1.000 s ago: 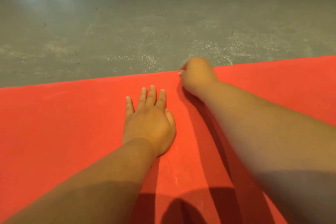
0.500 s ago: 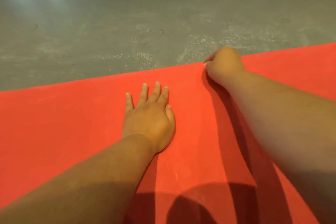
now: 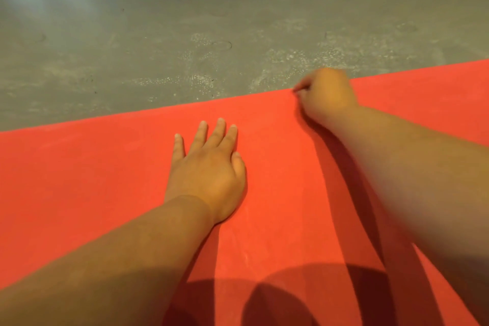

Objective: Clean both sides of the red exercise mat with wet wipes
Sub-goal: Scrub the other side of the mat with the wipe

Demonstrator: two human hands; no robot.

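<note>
The red exercise mat [image 3: 111, 180] lies flat on the floor and fills the lower half of the view. My left hand [image 3: 209, 172] rests palm down on it, fingers straight and slightly spread. My right hand [image 3: 326, 94] is curled into a fist at the mat's far edge and blurred by motion. It appears to grip a wet wipe underneath. The wipe is almost wholly hidden, with only a small pale sliver at the fingertips.
Grey concrete floor [image 3: 185, 21] with pale scuffed patches lies beyond the mat's far edge. Shadows of my arms and head fall on the near part of the mat.
My right hand has slid to the right along the mat's far edge. My left hand has stayed flat in the same place.
</note>
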